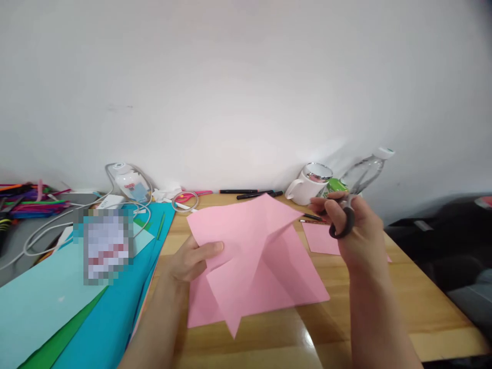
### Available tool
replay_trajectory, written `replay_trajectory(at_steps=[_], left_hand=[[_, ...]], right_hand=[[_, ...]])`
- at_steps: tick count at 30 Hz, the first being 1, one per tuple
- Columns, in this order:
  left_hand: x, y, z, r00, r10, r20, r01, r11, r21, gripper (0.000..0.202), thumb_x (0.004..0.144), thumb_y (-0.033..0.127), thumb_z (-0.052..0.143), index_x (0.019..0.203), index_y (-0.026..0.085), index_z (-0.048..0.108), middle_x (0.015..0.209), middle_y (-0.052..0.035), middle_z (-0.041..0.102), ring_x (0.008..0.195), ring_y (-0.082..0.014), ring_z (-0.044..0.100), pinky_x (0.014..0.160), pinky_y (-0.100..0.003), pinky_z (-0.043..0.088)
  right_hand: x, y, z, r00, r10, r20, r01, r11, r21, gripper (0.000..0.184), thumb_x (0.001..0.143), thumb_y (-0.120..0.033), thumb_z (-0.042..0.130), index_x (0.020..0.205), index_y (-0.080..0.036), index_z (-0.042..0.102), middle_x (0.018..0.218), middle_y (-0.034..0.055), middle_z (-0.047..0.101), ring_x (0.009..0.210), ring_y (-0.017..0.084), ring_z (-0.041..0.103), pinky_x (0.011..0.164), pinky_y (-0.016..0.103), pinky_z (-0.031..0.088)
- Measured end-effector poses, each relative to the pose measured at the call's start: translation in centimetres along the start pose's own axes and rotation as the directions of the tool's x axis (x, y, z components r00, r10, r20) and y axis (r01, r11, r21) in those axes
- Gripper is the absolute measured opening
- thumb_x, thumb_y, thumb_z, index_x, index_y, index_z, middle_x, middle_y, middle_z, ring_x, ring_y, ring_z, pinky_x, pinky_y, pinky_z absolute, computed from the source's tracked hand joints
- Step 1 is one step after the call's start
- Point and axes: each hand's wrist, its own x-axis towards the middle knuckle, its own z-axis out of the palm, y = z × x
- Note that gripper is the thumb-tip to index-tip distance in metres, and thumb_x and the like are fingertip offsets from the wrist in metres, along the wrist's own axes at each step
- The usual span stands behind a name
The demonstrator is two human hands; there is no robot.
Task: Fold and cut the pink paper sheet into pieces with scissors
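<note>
My left hand pinches a piece of pink paper between thumb and fingers, near its left side. The piece has angular edges, with a point hanging down at the bottom and another reaching right. Beneath it, a larger pink sheet lies on the table. To the right, my right hand is raised, its fingers closed on scissors. A black finger loop shows; the blades are hard to make out. The scissors are apart from the paper.
A white mug and a clear bottle stand behind my right hand. Black pens lie by the wall. Blue and green sheets, a white cable and a small jar are at left. Another pink piece lies right.
</note>
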Motion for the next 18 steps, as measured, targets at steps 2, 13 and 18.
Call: replay_trajectory(at_steps=[2,13,18], left_hand=[[-0.3,0.1,-0.1,0.997,-0.075,-0.01,0.074,0.997,-0.018,0.031,0.06,0.022,0.075,0.09,0.014,0.069,0.089,-0.0109,0.074,0.086,-0.0302,0.067,0.068,-0.032,0.054],[0.0,0.7,0.7,0.954,-0.234,-0.187,0.199,0.961,-0.191,0.03,0.068,0.023,0.067,0.093,0.006,0.068,0.079,-0.0152,0.074,0.083,-0.0319,0.069,0.075,-0.036,0.054],[-0.4,0.9,0.7,0.908,-0.333,-0.254,0.261,0.924,-0.278,0.034,0.074,0.026,0.063,0.105,0.01,0.064,0.081,-0.0108,0.074,0.084,-0.029,0.069,0.079,-0.035,0.052]], right_hand=[[0.9,-0.2,-0.1,0.968,0.166,0.19,-0.159,0.986,-0.054,0.025,0.076,-0.043,0.065,0.082,-0.019,0.06,0.08,0.0062,0.07,0.072,0.021,0.067,0.07,0.036,0.054],[-1.4,3.3,2.8,0.751,0.297,0.59,-0.373,0.928,0.008,0.034,0.062,-0.031,0.077,0.081,-0.019,0.052,0.095,0.0087,0.068,0.092,0.023,0.062,0.078,0.038,0.048],[-1.4,3.9,3.4,0.747,0.201,0.634,-0.348,0.93,0.115,0.032,0.066,-0.035,0.075,0.085,-0.022,0.052,0.097,0.0057,0.067,0.089,0.019,0.061,0.084,0.035,0.043]])
